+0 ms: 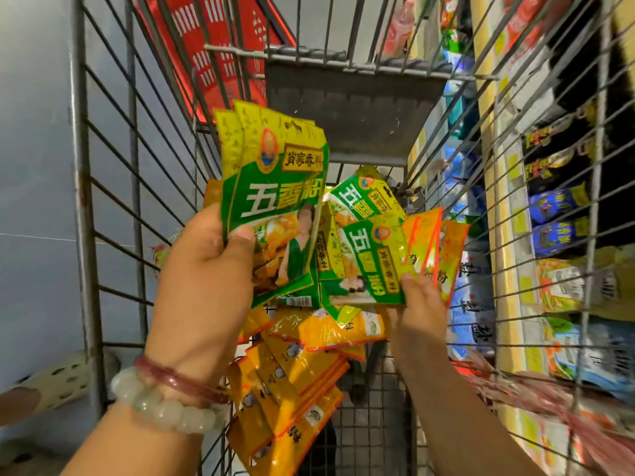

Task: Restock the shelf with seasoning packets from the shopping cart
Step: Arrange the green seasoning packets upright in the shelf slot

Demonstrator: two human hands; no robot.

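Note:
My left hand (206,269) holds a fanned stack of green and yellow seasoning packets (275,187) upright above the wire shopping cart (103,187). My right hand (417,310) pinches the lower corner of another green packet (369,266) lying on the heap inside the cart. Beneath and around it lie several orange packets (292,379) and more green ones (364,197). The shelf (508,207) stands to the right, seen through the cart's wire side.
A red plastic basket (213,39) sits beyond the cart's far end. The cart's grey fold-down seat flap (354,111) rises behind the packets. Shelf rows on the right hold blue, black and yellow bagged goods (556,207). Grey floor lies to the left.

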